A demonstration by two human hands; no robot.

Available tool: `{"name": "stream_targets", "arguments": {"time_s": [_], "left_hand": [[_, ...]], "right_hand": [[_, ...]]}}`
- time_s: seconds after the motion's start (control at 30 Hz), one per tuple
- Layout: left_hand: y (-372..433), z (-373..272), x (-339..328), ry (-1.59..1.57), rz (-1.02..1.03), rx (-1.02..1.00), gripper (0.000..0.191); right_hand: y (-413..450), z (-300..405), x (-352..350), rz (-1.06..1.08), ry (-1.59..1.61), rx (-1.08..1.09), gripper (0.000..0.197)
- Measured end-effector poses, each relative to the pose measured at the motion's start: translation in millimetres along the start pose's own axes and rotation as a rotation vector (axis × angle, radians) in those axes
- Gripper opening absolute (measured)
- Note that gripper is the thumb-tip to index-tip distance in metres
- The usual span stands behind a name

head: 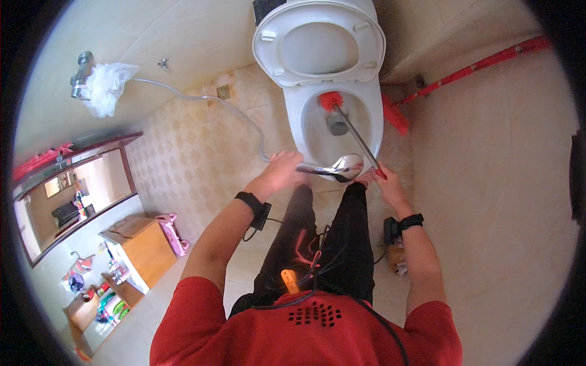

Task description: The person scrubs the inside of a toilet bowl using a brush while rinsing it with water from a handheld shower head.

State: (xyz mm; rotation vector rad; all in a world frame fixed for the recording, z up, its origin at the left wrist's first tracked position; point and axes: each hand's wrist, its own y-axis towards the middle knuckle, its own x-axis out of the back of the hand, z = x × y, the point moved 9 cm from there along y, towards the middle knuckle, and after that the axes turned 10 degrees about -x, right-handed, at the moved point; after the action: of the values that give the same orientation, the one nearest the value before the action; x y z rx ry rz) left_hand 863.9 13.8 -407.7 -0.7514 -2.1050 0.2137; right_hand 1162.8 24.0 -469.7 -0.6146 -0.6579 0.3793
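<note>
My left hand (284, 170) grips the handle of a chrome shower head (346, 168), which hangs over the front rim of the toilet bowl (295, 110). A clear hose (251, 123) runs from that hand back to the wall. In my right hand (390, 184) is the red grip end of a toilet brush, and its metal handle (359, 137) slants up and left. The red bristle head (330, 100) sits inside the bowl near its back left. The toilet seat (293, 78) is raised against the lid. Whether water leaves the shower head cannot be made out.
A wall fixture wrapped in a white plastic bag (107, 87) is at the upper left, near a small tap (163, 64). A floor drain (223, 92) lies left of the toilet. A red-wrapped pipe (471, 67) runs along the right wall. At lower left stands a wooden cabinet (145, 251).
</note>
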Motion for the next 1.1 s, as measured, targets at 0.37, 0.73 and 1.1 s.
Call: {"name": "stream_targets", "arguments": {"time_s": [0.37,0.73,1.1], "left_hand": [[-2.2,1.0,8.2,0.051,0.007,0.041,0.041],[12.3,-2.5,7.5,0.031,0.034,0.062,0.03],[6.0,30.5,-20.8,-0.489,-0.032,0.199,0.027]], "right_hand": [[-13.0,30.1,-32.2,0.073,-0.127,0.247,0.043],[4.3,9.8,-12.1,0.05,-0.031,0.093,0.042],[2.5,-5.3,-32.0,0.017,0.228,-0.037,0.038]]}}
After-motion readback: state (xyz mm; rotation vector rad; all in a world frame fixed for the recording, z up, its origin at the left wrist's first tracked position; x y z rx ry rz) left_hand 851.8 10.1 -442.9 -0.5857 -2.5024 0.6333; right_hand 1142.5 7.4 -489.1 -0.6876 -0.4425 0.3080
